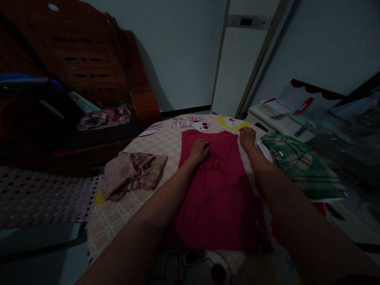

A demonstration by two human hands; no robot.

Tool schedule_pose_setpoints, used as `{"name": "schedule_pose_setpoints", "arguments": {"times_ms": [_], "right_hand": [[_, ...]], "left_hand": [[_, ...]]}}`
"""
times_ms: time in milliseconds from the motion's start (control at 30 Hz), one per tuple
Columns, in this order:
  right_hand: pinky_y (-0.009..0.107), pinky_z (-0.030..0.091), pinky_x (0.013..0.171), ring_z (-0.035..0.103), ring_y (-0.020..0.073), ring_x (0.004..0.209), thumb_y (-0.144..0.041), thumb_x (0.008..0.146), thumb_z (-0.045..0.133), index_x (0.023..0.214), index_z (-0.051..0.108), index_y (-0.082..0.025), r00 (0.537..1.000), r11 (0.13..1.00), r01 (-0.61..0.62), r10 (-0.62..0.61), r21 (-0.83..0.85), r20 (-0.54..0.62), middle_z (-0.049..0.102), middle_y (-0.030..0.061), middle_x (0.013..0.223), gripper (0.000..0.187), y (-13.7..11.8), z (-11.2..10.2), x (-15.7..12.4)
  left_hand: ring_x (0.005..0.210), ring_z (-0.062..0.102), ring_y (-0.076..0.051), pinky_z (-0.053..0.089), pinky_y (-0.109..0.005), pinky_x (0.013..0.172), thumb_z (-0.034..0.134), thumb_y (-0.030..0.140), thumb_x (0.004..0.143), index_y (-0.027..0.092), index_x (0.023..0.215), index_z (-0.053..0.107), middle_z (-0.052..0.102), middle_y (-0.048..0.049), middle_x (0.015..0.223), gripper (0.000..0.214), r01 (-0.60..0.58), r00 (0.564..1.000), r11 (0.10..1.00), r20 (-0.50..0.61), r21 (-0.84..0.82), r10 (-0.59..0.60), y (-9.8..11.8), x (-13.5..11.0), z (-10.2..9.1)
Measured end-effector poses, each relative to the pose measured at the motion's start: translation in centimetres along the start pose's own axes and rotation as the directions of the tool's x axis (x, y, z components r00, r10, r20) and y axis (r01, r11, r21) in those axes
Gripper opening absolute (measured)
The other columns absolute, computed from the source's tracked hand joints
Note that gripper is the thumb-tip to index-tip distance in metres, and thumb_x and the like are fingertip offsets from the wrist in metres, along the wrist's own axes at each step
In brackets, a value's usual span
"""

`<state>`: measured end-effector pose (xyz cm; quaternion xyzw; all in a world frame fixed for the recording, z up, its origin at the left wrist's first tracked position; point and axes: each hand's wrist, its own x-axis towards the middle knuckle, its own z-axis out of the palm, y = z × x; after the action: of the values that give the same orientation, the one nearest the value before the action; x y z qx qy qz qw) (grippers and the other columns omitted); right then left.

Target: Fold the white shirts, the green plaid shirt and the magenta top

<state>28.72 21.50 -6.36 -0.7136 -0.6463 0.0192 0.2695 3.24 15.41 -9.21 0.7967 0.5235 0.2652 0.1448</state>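
Observation:
A dark pink sleeveless-looking top (219, 213) lies spread lengthwise on the round table, with thin dark line drawing on its upper part. My left hand (200, 150) rests on that upper part, fingers curled and pressed together against the cloth. Just beyond the top's upper right corner is my right hand (247, 137), closed with thumb and fingers together. Whether a bit of fabric is caught in either hand is too dark to make out.
A patterned tablecloth (118, 217) covers the table. Crumpled pinkish clothing (121, 174) lies at left, folded green plaid clothing (299, 162) at right. A woven chair (44, 194) and carved wooden bench (83, 59) stand left; a white cabinet (255, 118) with papers (276, 107) stands right.

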Motion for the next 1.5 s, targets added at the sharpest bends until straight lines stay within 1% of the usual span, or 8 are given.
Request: {"name": "schedule_pose_setpoints", "arguments": {"times_ms": [233,467,633,800,967,1100,1233,1500], "right_hand": [[0.033,0.046,0.099,0.066,0.0243,0.111,-0.010,0.079,0.051,0.101,0.079,-0.017,0.970,0.993,0.114,-0.119,0.034,0.213,0.077,0.0083,0.109,0.036,-1.9,-0.2,-1.0],[0.031,0.047,0.084,0.068,0.0220,0.088,-0.017,0.084,0.059,0.085,0.077,-0.017,0.932,0.937,0.291,-0.323,0.192,0.167,0.076,0.0077,0.091,0.018,-6.5,-0.8,-5.7],[0.029,0.042,0.067,0.061,0.0196,0.069,-0.036,0.082,0.074,0.076,0.070,-0.019,0.877,0.920,0.355,-0.389,0.166,0.281,0.070,0.0060,0.073,0.019,-8.7,-1.5,-11.3],[0.028,0.043,0.067,0.062,0.0195,0.072,-0.019,0.073,0.077,0.077,0.067,-0.021,0.796,0.853,0.496,-0.521,0.162,0.307,0.071,0.0061,0.079,0.011,-8.1,-2.3,-13.7],[0.025,0.045,0.056,0.059,0.0145,0.057,-0.011,0.066,0.062,0.067,0.063,-0.020,0.931,0.899,0.074,-0.218,0.432,0.294,0.066,0.0000,0.064,0.009,-5.5,-2.3,-13.2],[0.023,0.048,0.048,0.058,0.0129,0.048,-0.022,0.060,0.066,0.061,0.061,-0.019,0.918,0.697,-0.289,0.007,0.657,0.396,0.062,-0.0025,0.055,0.006,-3.6,-2.5,-12.9],[0.022,0.050,0.048,0.058,0.0116,0.048,-0.025,0.054,0.069,0.058,0.060,-0.019,0.916,0.581,-0.337,0.019,0.741,0.401,0.061,-0.0034,0.052,0.012,-3.0,-2.5,-13.3],[0.023,0.050,0.047,0.059,0.0126,0.049,-0.027,0.055,0.066,0.061,0.058,-0.020,0.928,0.567,-0.325,0.038,0.757,0.370,0.059,-0.0043,0.054,0.012,-2.7,-2.0,-13.5]], "left_hand": [[0.121,0.060,-0.026,0.045,-0.042,0.109,0.052,0.007,0.082,0.018,0.123,0.071,0.070,-0.0099,0.126,0.047,-0.012,1.000,0.996,-0.004,-0.091,0.011,-1.1,0.3,0.3],[0.120,0.061,-0.025,0.045,-0.038,0.108,0.044,0.003,0.083,0.008,0.134,0.060,0.067,-0.0164,0.131,0.054,0.077,0.995,0.964,-0.037,-0.254,-0.089,-1.9,0.5,-0.1],[0.107,0.064,-0.021,0.049,-0.037,0.100,0.046,0.003,0.079,0.015,0.117,0.064,0.070,-0.0097,0.117,0.044,0.050,0.994,0.947,-0.081,-0.318,-0.080,-1.9,0.2,-0.2],[0.093,0.064,-0.020,0.051,-0.035,0.092,0.051,0.008,0.081,0.017,0.094,0.061,0.070,-0.0080,0.100,0.019,0.086,0.988,0.940,-0.093,-0.330,-0.123,-1.8,0.0,-0.3],[0.095,0.065,-0.019,0.052,-0.034,0.090,0.054,0.005,0.077,0.018,0.099,0.059,0.070,-0.0063,0.102,0.026,0.116,0.985,0.919,-0.077,-0.377,-0.156,-1.7,-0.1,-0.3],[0.094,0.066,-0.020,0.053,-0.036,0.090,0.061,0.006,0.075,0.019,0.103,0.060,0.070,-0.0062,0.103,0.030,0.096,0.993,0.942,-0.033,-0.321,-0.112,-1.5,-0.1,-0.1],[0.100,0.064,-0.025,0.051,-0.039,0.092,0.063,0.012,0.078,0.016,0.104,0.065,0.070,-0.0109,0.107,0.026,0.076,0.996,0.989,-0.032,-0.125,-0.081,-0.9,0.4,0.2],[0.097,0.066,-0.026,0.048,-0.034,0.087,0.054,0.019,0.089,0.017,0.092,0.072,0.074,-0.0125,0.102,0.019,0.093,0.995,0.996,-0.032,0.007,-0.092,-0.2,2.4,-0.4]]}}
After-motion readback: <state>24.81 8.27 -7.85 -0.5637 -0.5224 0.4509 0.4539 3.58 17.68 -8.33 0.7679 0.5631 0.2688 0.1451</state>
